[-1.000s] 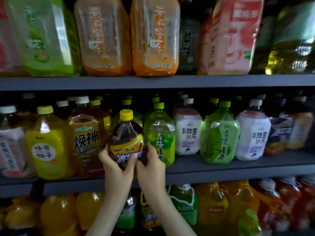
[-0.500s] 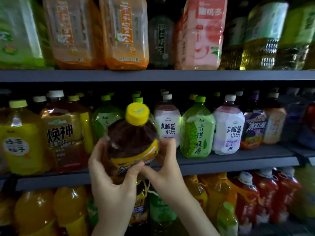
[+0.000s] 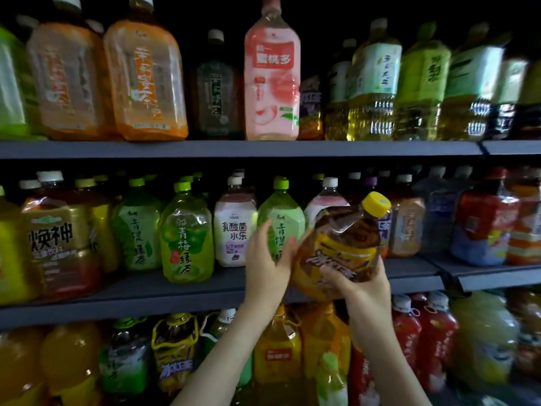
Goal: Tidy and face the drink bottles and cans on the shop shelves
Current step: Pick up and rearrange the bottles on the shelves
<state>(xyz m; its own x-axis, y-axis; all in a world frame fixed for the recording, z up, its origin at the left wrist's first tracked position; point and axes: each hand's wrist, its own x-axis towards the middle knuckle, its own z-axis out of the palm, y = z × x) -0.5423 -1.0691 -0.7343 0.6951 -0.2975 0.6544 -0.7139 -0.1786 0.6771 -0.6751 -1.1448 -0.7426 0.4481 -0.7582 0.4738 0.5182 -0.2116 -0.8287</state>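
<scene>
A brown iced-tea bottle (image 3: 342, 244) with a yellow cap and yellow-purple label is held in front of the middle shelf (image 3: 181, 291), tilted so its cap leans right. My left hand (image 3: 268, 265) grips its left side, and my right hand (image 3: 355, 278) holds it from below and in front. Behind it stand a green-tea bottle (image 3: 282, 221) and a white-capped pink bottle (image 3: 326, 197), both partly hidden. Left of my hands on the same shelf are a white yoghurt-drink bottle (image 3: 234, 230) and a green plum-tea bottle (image 3: 186, 238).
The top shelf (image 3: 234, 149) carries tall orange, pink and yellow-green bottles. Red and orange bottles (image 3: 494, 224) crowd the right end of the middle shelf. The bottom shelf holds orange, yellow and red bottles (image 3: 421, 332) below my forearms. A bare strip of shelf lies before the yoghurt-drink bottle.
Both hands have lifted the brown bottle off the shelf's left part and carried it right, tilting its cap to the right. The view has swung right and up.
</scene>
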